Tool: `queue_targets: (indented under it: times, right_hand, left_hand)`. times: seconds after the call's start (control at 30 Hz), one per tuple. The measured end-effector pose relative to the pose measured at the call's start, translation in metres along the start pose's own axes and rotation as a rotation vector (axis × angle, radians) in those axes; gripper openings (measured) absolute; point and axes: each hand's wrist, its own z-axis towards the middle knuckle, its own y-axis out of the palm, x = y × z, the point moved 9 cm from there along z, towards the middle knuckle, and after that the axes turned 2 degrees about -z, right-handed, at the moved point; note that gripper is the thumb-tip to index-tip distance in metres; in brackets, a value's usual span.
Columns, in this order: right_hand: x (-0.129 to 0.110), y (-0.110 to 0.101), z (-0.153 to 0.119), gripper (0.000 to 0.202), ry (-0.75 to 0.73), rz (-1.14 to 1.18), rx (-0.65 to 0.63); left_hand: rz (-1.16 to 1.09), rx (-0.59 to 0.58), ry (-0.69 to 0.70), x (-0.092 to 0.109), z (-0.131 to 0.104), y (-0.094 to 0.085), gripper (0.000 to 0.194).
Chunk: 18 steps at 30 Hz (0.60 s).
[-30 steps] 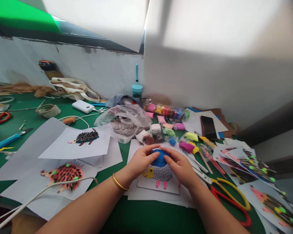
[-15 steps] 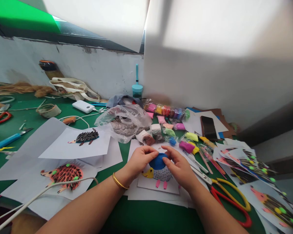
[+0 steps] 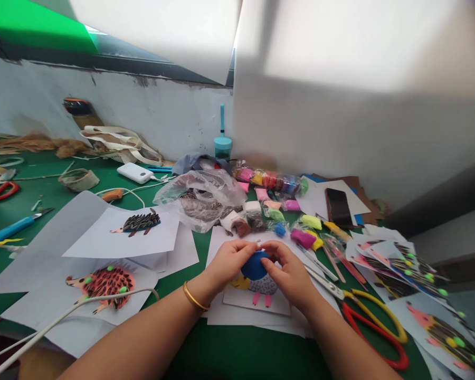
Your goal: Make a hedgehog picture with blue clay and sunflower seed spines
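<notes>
A flattened round piece of blue modelling clay [image 3: 255, 265] is held up between both hands. My left hand [image 3: 230, 262] pinches its upper left edge between thumb and fingers. On the other side, my right hand [image 3: 288, 270] grips it with the thumb on its face and the fingers behind. Just below lies a sheet of paper [image 3: 237, 303] with a hedgehog picture [image 3: 263, 286]: yellow clay head, scale-like drawn body, pink clay feet. The clay and my hands cover the upper part of that picture.
Large scissors [image 3: 374, 322] with red and yellow handles lie at right, beside finished hedgehog pictures [image 3: 439, 327]. Bagged clay pieces [image 3: 275, 214] and a plastic bag of seeds [image 3: 201, 203] are behind. More hedgehog sheets [image 3: 103, 287] and a white cable [image 3: 63, 319] lie left.
The blue clay has shifted slightly left and down and its face is turned a little. My right hand has come closer to my left, with fingertips nearly meeting at the top edge.
</notes>
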Motion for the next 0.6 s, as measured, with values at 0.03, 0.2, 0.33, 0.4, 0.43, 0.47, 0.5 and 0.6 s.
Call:
queue_targets:
  times: [0.03,0.2,0.33,0.4,0.43,0.47,0.5,0.6]
  right_hand:
    - [-0.002,0.000,0.000,0.029,-0.013,-0.023,0.001]
    - [-0.006,-0.001,0.000,0.038,-0.044,-0.037,0.019]
    - [-0.002,-0.001,0.001,0.045,-0.040,-0.002,0.037]
    - [0.002,-0.002,0.001,0.047,-0.023,0.035,0.048]
    - [0.005,-0.002,0.001,0.045,-0.008,0.056,0.050]
    - [0.008,-0.002,0.002,0.041,0.010,0.077,0.050]
    - [0.010,-0.002,0.002,0.035,0.029,0.095,0.046]
    - [0.012,-0.001,0.002,0.023,0.067,0.083,0.027]
  left_hand:
    - [0.013,-0.006,-0.010,-0.001,0.000,0.001,0.045]
    - [0.025,0.021,-0.026,-0.002,0.001,-0.001,0.044]
    - [-0.017,0.013,0.021,0.004,0.000,0.000,0.038]
    - [-0.058,0.019,0.034,0.005,0.000,0.001,0.034]
    - [-0.094,0.035,0.034,0.005,0.000,0.000,0.034]
    - [-0.132,0.050,0.029,0.004,0.000,-0.001,0.035]
    - [-0.165,0.061,0.021,0.004,0.000,-0.002,0.037]
    - [-0.169,0.058,0.002,0.002,0.000,-0.001,0.042]
